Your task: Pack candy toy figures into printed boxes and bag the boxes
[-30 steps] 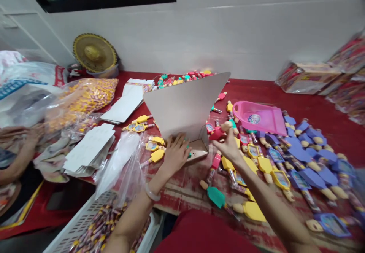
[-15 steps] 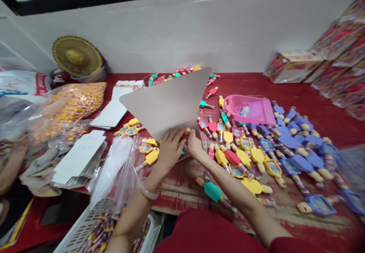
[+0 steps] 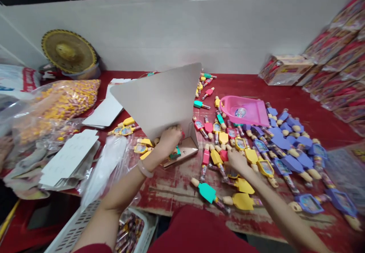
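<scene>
My left hand [image 3: 170, 137] is inside an open cardboard box [image 3: 190, 148], its fingers curled against a red piece [image 3: 182, 134] that is mostly hidden. Beneath that hand, a green paddle-shaped toy [image 3: 175, 153] lies in the box. The box's large grey lid [image 3: 162, 97] stands raised behind it. Over the loose toys on the right, my right hand [image 3: 238, 160] has its fingers closed at a red paddle-shaped toy [image 3: 224, 155], partly covered by yellow ones. A yellow paddle-shaped toy [image 3: 217, 158] lies just left of those fingers.
Purple toys [image 3: 281, 140] are heaped at right, beside a pink plastic scoop [image 3: 245, 110]. Flat white cards [image 3: 71, 158], clear plastic bags [image 3: 107, 161] and a bag of small yellow pieces [image 3: 68, 97] lie left. Wrapped packs [image 3: 342, 55] are stacked far right. A white basket [image 3: 76, 226] stands below the table edge.
My right hand has left the box and moved right to the loose toys. My left hand stays at the box, its fingers now curled deeper inside. The view has shifted slightly.
</scene>
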Available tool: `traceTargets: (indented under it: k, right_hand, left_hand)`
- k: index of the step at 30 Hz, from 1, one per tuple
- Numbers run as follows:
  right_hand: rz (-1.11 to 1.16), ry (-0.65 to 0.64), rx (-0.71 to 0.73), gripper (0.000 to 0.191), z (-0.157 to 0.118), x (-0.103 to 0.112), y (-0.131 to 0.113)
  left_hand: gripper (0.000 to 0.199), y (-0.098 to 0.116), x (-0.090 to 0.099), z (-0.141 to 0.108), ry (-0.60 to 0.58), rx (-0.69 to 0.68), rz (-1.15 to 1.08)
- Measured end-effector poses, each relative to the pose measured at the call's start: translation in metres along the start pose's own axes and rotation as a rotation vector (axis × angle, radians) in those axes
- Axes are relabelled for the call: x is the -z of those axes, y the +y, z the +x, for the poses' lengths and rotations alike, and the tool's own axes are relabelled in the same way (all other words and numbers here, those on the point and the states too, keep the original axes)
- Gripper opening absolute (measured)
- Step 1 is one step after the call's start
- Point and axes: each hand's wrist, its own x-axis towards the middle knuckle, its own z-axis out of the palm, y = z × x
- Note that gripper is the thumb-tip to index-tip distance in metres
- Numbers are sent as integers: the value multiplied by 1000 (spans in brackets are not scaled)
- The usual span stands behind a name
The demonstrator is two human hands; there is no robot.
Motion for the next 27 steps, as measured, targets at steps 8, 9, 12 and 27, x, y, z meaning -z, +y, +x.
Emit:
traceTargets:
  k: [8,9,12,27]
  right_hand:
    - [741,288,200,47,-5,41,-17]
    - [859,296,308,51,-5,44,-29]
    - [924,331,614,35,0,40,-78]
    - [528,201,583,34,35,40,-146]
  left_hand:
    - [26,0,-1,0,-20,-145,-48]
    - [24,1,-2,0,-24,-172,-57]
    - [30,5,-7,0,2,-205,-65]
    - [27,-6,-20,14,-114,-100,-97]
